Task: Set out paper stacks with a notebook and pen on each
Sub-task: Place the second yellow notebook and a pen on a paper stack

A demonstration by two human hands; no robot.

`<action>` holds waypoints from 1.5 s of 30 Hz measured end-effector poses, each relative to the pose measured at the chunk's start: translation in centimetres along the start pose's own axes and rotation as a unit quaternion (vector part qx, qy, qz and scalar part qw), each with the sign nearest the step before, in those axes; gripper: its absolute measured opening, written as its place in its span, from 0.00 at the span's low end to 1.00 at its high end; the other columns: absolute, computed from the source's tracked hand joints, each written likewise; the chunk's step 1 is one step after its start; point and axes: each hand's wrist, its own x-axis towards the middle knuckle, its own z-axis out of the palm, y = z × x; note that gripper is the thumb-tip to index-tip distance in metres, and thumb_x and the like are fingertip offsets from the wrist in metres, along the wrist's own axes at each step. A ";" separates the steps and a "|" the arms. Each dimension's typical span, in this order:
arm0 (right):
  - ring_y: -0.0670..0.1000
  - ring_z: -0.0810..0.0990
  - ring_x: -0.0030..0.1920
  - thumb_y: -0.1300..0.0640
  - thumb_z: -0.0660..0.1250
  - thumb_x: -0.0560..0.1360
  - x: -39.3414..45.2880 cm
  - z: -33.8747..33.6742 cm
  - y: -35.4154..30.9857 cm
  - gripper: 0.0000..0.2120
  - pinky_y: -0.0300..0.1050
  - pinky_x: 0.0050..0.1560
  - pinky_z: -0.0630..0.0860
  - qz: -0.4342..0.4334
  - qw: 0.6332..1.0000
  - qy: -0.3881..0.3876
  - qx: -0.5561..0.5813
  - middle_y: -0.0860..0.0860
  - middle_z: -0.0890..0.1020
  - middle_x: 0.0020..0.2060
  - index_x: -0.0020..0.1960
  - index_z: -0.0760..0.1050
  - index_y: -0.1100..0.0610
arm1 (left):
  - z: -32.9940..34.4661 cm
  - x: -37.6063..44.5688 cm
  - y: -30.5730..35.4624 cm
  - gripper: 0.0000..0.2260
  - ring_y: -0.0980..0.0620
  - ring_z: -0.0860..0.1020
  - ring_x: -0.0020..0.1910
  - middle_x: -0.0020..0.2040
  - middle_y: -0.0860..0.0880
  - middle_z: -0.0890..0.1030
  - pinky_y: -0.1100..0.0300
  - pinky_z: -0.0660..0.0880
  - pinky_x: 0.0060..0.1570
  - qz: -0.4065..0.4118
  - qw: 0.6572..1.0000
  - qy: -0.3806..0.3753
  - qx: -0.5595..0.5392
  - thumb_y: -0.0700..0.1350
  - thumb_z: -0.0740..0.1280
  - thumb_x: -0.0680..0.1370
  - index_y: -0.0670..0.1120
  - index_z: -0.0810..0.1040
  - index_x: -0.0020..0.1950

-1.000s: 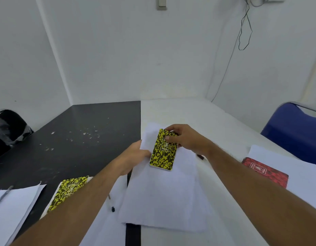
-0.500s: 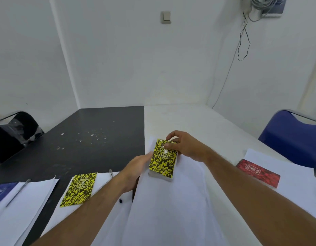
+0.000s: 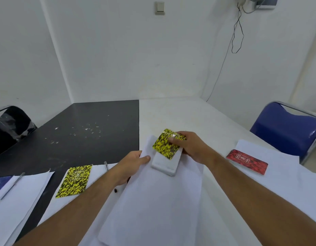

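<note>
Hands: right (image 3: pixel 190 148) gripping one of three notebooks (image 3: pixel 167 146), left (image 3: pixel 131 166) pinching paper stack (image 3: pixel 153 201).

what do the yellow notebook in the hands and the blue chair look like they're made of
Yellow notebook: a thin glossy card cover, lifted and bending under the right hand, over a block of matte white paper pages; what looks like a metal spiral at its top edge. Blue chair: padded back in blue vinyl or fabric, hard to tell which, on a shiny, probably chromed metal tube frame.
</note>
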 end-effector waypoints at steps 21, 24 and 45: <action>0.60 0.81 0.65 0.51 0.65 0.83 1.0 -6.4 -4.7 0.22 0.54 0.63 0.80 -0.070 0.985 0.032 0.157 0.63 0.79 0.68 0.72 0.72 0.63 | -0.7 -0.6 3.7 0.13 0.40 0.86 0.54 0.55 0.44 0.88 0.38 0.79 0.61 0.029 0.993 -0.071 0.093 0.53 0.71 0.80 0.46 0.86 0.58; 0.60 0.80 0.65 0.51 0.62 0.84 0.7 -6.0 -4.0 0.22 0.54 0.64 0.79 -0.036 0.988 -0.007 0.148 0.62 0.78 0.68 0.72 0.72 0.62 | -0.4 -0.4 3.8 0.10 0.40 0.87 0.52 0.53 0.45 0.88 0.41 0.81 0.58 0.063 0.994 -0.046 0.077 0.49 0.73 0.79 0.46 0.87 0.56; 0.54 0.87 0.44 0.58 0.84 0.65 0.9 -2.6 -3.6 0.18 0.48 0.45 0.84 0.086 0.981 -0.069 -0.163 0.55 0.88 0.46 0.52 0.82 0.58 | 3.7 1.7 3.2 0.13 0.51 0.79 0.58 0.58 0.49 0.82 0.56 0.75 0.60 0.033 0.996 0.034 -0.070 0.53 0.61 0.84 0.47 0.81 0.61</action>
